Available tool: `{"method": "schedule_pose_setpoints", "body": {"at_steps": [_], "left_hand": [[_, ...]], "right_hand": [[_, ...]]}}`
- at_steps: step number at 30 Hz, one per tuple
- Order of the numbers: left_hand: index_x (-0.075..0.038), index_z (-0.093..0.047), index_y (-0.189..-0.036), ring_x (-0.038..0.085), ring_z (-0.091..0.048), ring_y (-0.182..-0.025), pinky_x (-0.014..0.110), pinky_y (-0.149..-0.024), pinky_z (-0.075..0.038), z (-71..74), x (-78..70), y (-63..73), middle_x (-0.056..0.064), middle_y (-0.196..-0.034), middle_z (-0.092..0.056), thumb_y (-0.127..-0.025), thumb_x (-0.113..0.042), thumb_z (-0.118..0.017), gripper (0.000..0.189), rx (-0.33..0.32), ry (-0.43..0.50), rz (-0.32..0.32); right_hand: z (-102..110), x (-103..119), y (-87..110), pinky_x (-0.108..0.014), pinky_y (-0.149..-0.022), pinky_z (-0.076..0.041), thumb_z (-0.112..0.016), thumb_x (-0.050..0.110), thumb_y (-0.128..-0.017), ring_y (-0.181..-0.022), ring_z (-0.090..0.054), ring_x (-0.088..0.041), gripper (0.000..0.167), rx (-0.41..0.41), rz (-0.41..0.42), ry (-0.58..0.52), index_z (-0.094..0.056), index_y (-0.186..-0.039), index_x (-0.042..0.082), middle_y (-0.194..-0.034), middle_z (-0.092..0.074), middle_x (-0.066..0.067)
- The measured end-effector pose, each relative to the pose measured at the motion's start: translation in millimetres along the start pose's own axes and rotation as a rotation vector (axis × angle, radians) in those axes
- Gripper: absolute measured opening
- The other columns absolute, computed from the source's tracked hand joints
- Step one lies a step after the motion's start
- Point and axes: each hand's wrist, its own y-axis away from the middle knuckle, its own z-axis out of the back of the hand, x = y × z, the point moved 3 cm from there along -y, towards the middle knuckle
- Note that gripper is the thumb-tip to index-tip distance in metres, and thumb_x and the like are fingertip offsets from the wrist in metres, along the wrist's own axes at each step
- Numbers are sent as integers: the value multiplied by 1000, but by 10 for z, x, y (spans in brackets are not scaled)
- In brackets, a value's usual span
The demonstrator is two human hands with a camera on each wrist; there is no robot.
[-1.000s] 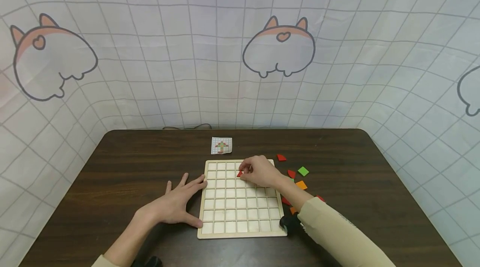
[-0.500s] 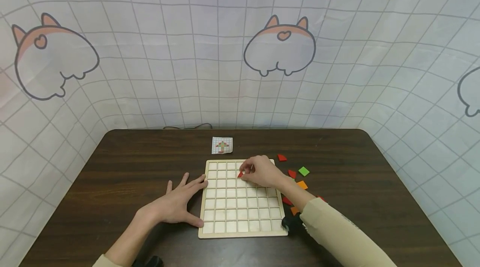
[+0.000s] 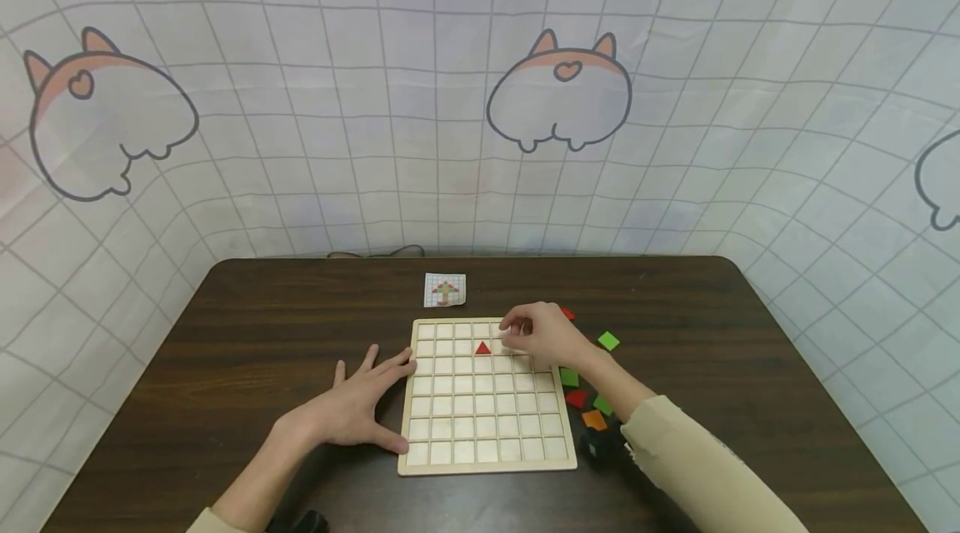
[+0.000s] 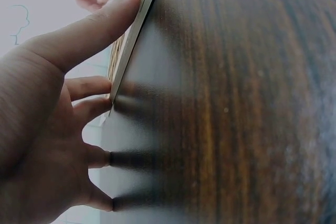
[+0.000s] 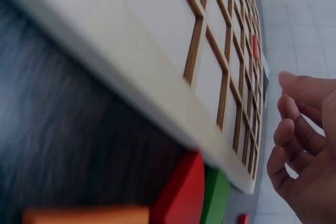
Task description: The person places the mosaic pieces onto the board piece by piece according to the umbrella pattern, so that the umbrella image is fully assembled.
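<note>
A wooden grid board [image 3: 487,470] lies on the table in front of me. In one of its upper cells sits a red triangular tile [image 3: 482,348]. My left hand [image 3: 341,408] is spread at the board's left edge, thumb and fingertips touching the rim, as the left wrist view also shows. Just right of the red tile, my right hand [image 3: 551,337] hovers over the board's upper right part. Its fingers [image 5: 294,124] are loosely bent, with nothing between them in the right wrist view.
Right of the board lie loose tiles: a light green tile [image 3: 608,341], a green tile [image 3: 569,377], a red tile [image 3: 576,398], an orange tile [image 3: 594,420] and others partly behind the right arm. A small pattern card [image 3: 445,290] lies beyond the board.
My right hand has let go of the red triangular tile, which stays in its cell, and has moved a little to the right. My left hand has stayed in place.
</note>
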Motion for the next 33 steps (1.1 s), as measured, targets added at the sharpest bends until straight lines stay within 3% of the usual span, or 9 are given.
{"method": "schedule_pose_setpoints", "body": {"at_steps": [8, 24, 33], "left_hand": [[-13, -37, -161, 47, 7, -153, 82, -103, 9, -7, 2, 3, 5, -171, -17, -75, -53, -89, 107, -3, 7, -1], [-12, -36, -160, 48, 7, -152, 84, -101, 10, 30, -29, 19, 6, -171, -16, -75, -52, -89, 108, 3, 25, -4], [-13, -37, -161, 47, 7, -153, 83, -102, 10, 9, -5, 10, 5, -171, -16, -76, -53, -89, 107, 5, 9, -2]], "right_hand": [[164, -91, 163, -31, -68, -49, -73, 16, -97, -76, -57, -16, 14, -22, -25, 4, -75, -108, 7, -87, -65, 4], [517, -406, 503, -30, -64, -47, -72, 13, -98, -73, -58, -19, 15, -86, -106, -6, -74, -108, 2, -85, -65, 2], [589, -614, 515, -32, -63, -49, -72, 13, -98, -75, -60, -19, 17, -164, -182, 17, -74, -109, 0, -87, -67, -3]]}}
